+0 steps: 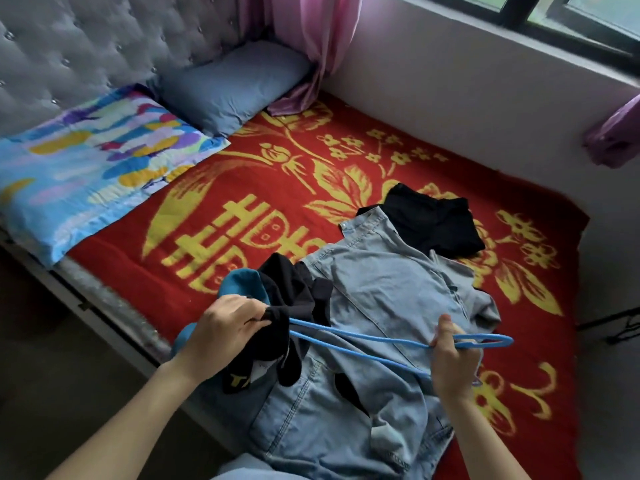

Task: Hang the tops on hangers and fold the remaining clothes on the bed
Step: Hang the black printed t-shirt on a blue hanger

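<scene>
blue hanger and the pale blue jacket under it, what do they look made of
Blue hanger: thin, smooth, evenly coloured rod, likely plastic or plastic-coated wire; cannot tell which. Pale blue jacket: looks like washed denim, matte, with stitched seams and a metal-looking snap.

One head-worn wide-angle view, forward and down, close above the bed (277, 188), toward headboard (86, 53) and window (588, 15)

Grey tufted headboard (86, 46), pink curtain (311, 36) & dark-framed window (540, 10) w/ white wall (450, 91).
</scene>
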Demonstrator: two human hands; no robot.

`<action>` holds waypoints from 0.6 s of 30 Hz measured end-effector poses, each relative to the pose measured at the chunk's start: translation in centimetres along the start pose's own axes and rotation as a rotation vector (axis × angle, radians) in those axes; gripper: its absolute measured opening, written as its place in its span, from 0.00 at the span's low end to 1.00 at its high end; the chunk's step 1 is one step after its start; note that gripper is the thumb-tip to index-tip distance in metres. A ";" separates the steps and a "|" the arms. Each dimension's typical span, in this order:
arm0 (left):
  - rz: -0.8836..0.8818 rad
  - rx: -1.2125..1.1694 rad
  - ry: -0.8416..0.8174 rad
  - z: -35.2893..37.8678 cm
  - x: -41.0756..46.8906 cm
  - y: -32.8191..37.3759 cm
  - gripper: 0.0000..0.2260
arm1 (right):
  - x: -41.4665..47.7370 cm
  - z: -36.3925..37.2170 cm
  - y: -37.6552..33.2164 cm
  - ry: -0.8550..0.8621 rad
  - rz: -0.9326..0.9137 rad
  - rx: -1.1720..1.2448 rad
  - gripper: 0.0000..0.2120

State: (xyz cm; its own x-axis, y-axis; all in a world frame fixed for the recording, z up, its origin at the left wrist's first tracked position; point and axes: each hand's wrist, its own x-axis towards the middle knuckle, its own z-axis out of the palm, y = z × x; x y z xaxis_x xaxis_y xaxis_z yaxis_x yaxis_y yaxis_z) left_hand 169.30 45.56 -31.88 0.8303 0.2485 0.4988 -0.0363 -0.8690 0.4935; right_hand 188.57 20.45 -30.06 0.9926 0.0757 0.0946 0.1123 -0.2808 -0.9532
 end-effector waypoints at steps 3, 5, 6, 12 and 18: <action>0.117 0.006 0.031 0.5 0.4 1.7 0.12 | 0.9 -0.6 -0.2 0.019 -0.022 -0.040 0.23; 0.218 -0.005 0.023 1.3 1.2 4.0 0.11 | 0.1 0.1 -0.6 -0.013 -0.027 -0.032 0.24; 0.274 -0.015 0.010 2.0 1.6 5.4 0.09 | -0.9 0.7 -1.1 -0.045 -0.036 -0.029 0.23; 0.267 0.100 0.038 4.5 4.9 9.3 0.06 | -3.5 4.1 -1.7 0.041 0.141 0.130 0.24; 0.168 0.387 -0.127 2.8 4.9 7.1 0.10 | -2.9 3.8 -1.4 0.004 0.124 0.162 0.25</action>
State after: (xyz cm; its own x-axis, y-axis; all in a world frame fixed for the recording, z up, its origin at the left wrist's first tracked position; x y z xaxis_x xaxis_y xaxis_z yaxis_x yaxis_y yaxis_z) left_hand 174.66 39.38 -27.96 0.8934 0.0566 0.4457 0.0142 -0.9951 0.0979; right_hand 185.33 24.22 -30.07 0.9986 0.0465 -0.0256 -0.0194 -0.1296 -0.9914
